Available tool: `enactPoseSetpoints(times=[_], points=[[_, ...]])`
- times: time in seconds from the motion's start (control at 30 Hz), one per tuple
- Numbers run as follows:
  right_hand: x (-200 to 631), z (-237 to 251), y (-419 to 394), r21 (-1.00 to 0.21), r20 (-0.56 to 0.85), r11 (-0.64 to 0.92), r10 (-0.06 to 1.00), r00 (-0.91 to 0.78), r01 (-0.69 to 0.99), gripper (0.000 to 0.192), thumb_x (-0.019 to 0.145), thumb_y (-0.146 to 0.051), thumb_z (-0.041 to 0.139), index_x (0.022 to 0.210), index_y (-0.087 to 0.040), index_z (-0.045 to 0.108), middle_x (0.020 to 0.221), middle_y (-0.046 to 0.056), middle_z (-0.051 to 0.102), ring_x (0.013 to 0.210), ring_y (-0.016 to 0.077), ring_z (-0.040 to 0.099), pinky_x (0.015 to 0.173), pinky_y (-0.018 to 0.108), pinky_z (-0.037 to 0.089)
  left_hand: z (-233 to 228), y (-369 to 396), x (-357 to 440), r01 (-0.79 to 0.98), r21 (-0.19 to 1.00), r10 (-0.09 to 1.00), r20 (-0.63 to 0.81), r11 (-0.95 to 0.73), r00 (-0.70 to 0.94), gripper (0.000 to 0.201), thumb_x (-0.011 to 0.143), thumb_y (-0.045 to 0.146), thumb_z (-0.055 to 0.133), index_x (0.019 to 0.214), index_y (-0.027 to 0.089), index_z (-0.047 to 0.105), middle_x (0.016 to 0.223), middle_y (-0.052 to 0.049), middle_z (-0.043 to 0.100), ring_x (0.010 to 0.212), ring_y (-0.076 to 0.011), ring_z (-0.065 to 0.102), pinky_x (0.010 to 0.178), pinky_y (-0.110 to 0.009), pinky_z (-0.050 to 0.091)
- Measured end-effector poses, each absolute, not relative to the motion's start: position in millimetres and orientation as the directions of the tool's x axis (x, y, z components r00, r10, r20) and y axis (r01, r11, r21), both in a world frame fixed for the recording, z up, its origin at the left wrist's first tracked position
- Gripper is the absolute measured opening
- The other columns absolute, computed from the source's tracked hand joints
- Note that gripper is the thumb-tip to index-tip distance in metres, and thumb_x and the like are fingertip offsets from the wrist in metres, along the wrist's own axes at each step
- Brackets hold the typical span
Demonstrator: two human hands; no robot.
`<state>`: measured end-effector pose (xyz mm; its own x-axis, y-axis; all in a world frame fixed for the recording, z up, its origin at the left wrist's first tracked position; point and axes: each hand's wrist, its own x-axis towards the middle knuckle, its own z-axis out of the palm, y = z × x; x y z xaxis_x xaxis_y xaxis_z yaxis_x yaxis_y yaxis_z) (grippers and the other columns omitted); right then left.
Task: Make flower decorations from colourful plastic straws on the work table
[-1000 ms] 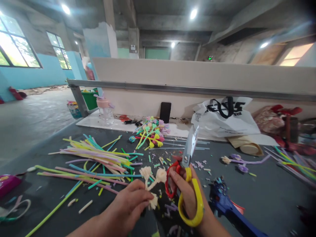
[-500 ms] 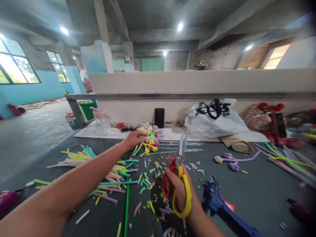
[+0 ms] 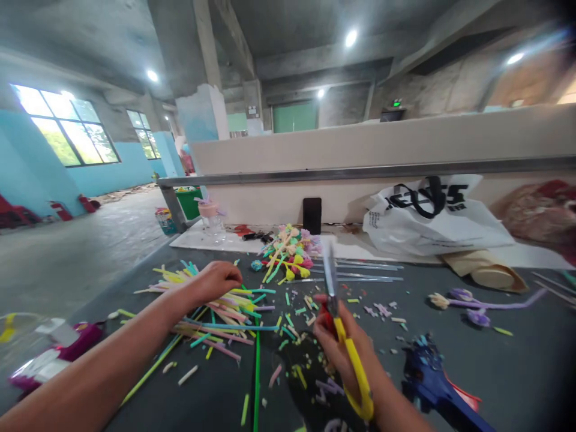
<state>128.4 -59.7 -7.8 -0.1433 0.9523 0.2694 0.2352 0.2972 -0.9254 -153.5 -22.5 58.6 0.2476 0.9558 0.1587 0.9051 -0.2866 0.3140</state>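
My left hand is over the left pile of coloured pipe cleaners, palm down with fingers curled. Its fingertips are turned away, so whatever they may hold is hidden. In my right hand is a pair of scissors with red and yellow handles, blades pointing up and away from me. A bunch of fuzzy pipe-cleaner flowers lies beyond, between my hands. Short cut pieces are scattered on the dark table around the scissors.
A blue glue gun lies at the right, near a purple pipe-cleaner flower stem. Clear sticks lie behind the scissors. Along the back are a phone, a white bag and a clear cup. A purple packet sits at left.
My left hand has left the flower bunch and moved left and towards me, over the pipe-cleaner pile. My right hand still holds the scissors. The view has turned slightly left.
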Motion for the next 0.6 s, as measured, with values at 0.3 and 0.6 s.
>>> enactPoseSetpoints(times=[0.3, 0.6], points=[[108, 10, -97, -0.498, 0.057, 0.622, 0.719, -0.693, 0.604, 0.048, 0.064, -0.018, 0.056, 0.11, -0.031, 0.052, 0.103, 0.001, 0.062, 0.093, 0.0187, 0.056, 0.079, 0.026, 0.04, 58, -83, -239, 0.968, 0.22, 0.982, 0.171, -0.118, 0.081, 0.015, 0.067, 0.017, 0.049, 0.065, 0.017, 0.064, 0.063, 0.001, 0.061, 0.063, -0.0129, 0.054, 0.061, -0.021, 0.037], [62, 30, -136, -0.438, -0.261, 0.626, 0.598, -0.758, 0.645, 0.037, 0.065, -0.019, 0.054, 0.101, -0.025, 0.057, 0.098, 0.007, 0.064, 0.086, 0.0212, 0.061, 0.066, 0.024, 0.041, 28, -115, -221, 0.925, 0.283, 0.966, 0.115, -0.255, 0.232, 0.017, 0.068, 0.014, 0.047, 0.066, 0.018, 0.063, 0.067, 0.001, 0.062, 0.067, -0.0126, 0.055, 0.064, -0.021, 0.038]])
